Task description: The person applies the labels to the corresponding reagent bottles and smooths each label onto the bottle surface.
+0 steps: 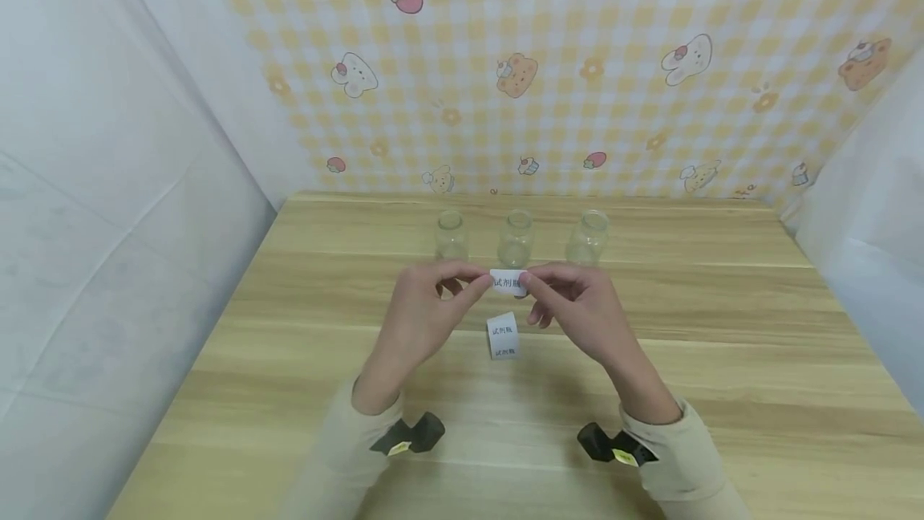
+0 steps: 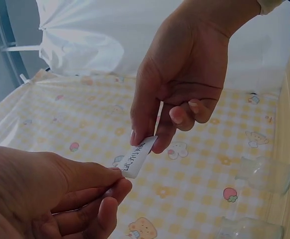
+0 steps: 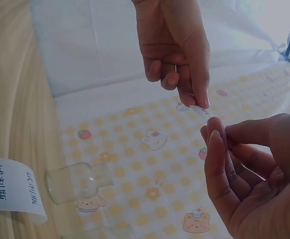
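Note:
Between both hands, a small white label [image 1: 508, 282] with black handwritten characters is held stretched above the table. My left hand [image 1: 424, 310] pinches its left end with thumb and forefinger; my right hand [image 1: 583, 307] pinches the right end the same way. In the left wrist view the label [image 2: 138, 158] spans the short gap from thumb to thumb. Below it on the table lies a curled white strip [image 1: 503, 337] bearing two more lines of the same writing. Just behind the hands stand three clear glass jars, the left jar [image 1: 451, 237], the middle jar [image 1: 516, 239] and the right jar [image 1: 588, 239].
The wooden table [image 1: 289, 359] runs back to a yellow checked cloth [image 1: 462, 119] printed with strawberries and animals. White sheeting [image 1: 108, 183] hangs along the left side, and more white sheeting [image 1: 866, 183] hangs on the right.

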`<state>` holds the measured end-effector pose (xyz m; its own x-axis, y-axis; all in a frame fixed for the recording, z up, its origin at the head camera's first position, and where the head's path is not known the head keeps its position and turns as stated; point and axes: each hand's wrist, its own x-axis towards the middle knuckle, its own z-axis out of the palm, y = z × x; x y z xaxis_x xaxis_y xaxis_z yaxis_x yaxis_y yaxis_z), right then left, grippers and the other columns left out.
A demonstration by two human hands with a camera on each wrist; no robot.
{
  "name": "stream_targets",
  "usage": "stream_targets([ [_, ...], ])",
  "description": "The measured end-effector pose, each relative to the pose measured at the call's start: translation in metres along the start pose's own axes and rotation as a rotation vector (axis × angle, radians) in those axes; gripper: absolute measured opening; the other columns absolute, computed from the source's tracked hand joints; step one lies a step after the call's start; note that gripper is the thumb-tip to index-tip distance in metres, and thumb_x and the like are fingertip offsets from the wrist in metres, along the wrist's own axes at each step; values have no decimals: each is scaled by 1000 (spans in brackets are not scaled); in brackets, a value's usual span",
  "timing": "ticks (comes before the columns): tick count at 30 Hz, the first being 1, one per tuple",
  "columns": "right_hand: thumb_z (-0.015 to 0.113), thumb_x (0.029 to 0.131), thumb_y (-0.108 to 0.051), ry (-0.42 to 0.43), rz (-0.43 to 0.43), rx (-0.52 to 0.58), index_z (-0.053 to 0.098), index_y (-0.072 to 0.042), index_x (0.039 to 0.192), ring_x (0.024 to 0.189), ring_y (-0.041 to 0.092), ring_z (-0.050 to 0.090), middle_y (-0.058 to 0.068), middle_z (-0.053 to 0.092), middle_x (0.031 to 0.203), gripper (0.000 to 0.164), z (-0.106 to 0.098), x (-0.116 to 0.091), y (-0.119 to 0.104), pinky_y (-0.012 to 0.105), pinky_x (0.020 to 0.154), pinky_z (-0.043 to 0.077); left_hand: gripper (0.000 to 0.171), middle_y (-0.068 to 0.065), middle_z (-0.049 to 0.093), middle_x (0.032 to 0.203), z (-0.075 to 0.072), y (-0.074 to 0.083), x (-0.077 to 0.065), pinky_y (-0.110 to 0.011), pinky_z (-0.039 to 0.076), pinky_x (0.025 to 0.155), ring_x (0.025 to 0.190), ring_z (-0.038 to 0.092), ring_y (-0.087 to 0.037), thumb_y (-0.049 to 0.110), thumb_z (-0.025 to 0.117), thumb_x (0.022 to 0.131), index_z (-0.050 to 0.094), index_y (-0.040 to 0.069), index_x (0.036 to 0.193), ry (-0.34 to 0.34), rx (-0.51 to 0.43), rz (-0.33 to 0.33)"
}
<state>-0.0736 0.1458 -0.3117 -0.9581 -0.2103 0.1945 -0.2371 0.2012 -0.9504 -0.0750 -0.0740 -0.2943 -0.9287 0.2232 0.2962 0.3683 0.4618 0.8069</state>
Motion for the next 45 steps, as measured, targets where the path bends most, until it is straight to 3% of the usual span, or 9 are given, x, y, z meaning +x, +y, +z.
stream_targets([
  [9, 68, 101, -12, 22, -5, -24, 78, 2, 104, 60, 25, 68, 5, 71, 74, 17, 4, 0, 1, 31, 59, 58, 12, 4, 77, 92, 0, 1, 0, -31, 50, 71, 79, 65, -11, 20, 76, 96, 81, 11, 102, -14, 0, -20],
  [18, 71, 99, -12, 57, 29, 11, 75, 4, 111, 57, 28, 68, 15, 76, 85, 21, 7, 0, 0, 31, 55, 58, 12, 3, 76, 92, 1, 0, -1, -32, 48, 70, 81, 65, -12, 16, 74, 97, 80, 9, 105, -6, 18, 2],
  [24, 74, 97, -11, 87, 23, 7, 75, 1, 104, 58, 34, 69, 14, 77, 89, 15, 6, 1, 2, 33, 54, 58, 13, 3, 76, 93, 0, 1, -1, -34, 49, 72, 81, 66, -12, 17, 74, 97, 80, 9, 106, -1, 24, -6],
  [31, 77, 95, -13, 115, 17, -40, 78, 0, 101, 57, 20, 67, 8, 75, 78, 14, 8, 1, 1, 30, 59, 58, 13, 4, 76, 92, -1, 0, -1, -34, 49, 73, 82, 66, -12, 19, 75, 97, 80, 10, 104, 9, 21, -14],
  [38, 76, 96, -15, 114, -22, -63, 77, -2, 99, 57, 19, 66, 6, 74, 79, 14, 15, 13, 5, 29, 57, 55, 12, 4, 78, 91, -3, -7, 4, -29, 48, 63, 77, 67, -11, 21, 77, 96, 81, 11, 101, 45, 34, -12],
  [45, 72, 98, -11, 102, -67, -85, 75, 2, 101, 56, 21, 66, 15, 73, 96, 13, 29, 33, 14, 26, 56, 54, 10, -1, 78, 90, -4, -21, 11, -38, 55, 73, 79, 69, -16, 18, 78, 95, 79, 8, 98, 100, 63, 18],
])
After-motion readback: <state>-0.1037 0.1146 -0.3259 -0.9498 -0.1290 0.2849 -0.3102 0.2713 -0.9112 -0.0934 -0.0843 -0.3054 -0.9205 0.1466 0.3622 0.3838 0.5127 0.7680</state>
